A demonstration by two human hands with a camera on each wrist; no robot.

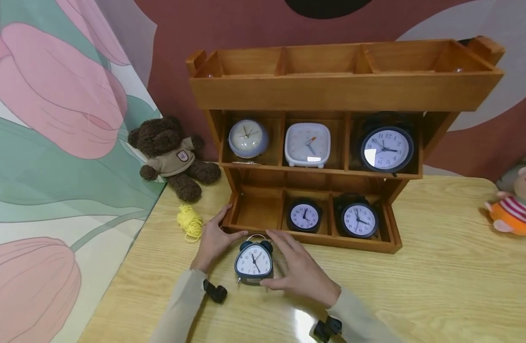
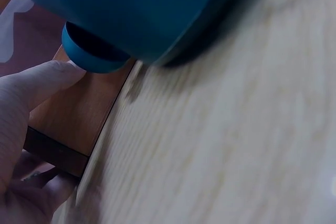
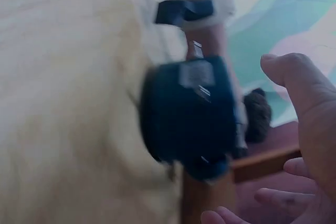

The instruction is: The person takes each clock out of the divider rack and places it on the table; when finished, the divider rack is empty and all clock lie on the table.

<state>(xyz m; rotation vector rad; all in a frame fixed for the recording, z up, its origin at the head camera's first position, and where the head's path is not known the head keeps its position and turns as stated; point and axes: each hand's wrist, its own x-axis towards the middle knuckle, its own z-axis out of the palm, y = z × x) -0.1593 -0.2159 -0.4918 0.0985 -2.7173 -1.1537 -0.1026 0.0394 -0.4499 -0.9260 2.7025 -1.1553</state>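
Note:
A dark teal twin-bell alarm clock (image 1: pixel 254 259) with a white face lies face up at the front of a wooden shelf (image 1: pixel 344 90), its bells toward the shelf. My left hand (image 1: pixel 213 243) is spread around the shelf's lower left front corner. Its thumb stretches to a bell (image 2: pixel 94 56) of the clock, and its other fingers are partly hidden behind the wood. On the clock's right side is my right hand (image 1: pixel 303 269), fingers spread, thumb near the clock's base. In the right wrist view a gap shows between that hand and the clock.
Several other clocks, such as a white square one (image 1: pixel 308 143), stand in the shelf's compartments. The bottom left compartment (image 1: pixel 258 209) shows bare wood. A brown teddy bear (image 1: pixel 173 157) and yellow yarn (image 1: pixel 189 223) are at left, an orange-striped doll (image 1: pixel 516 205) at far right.

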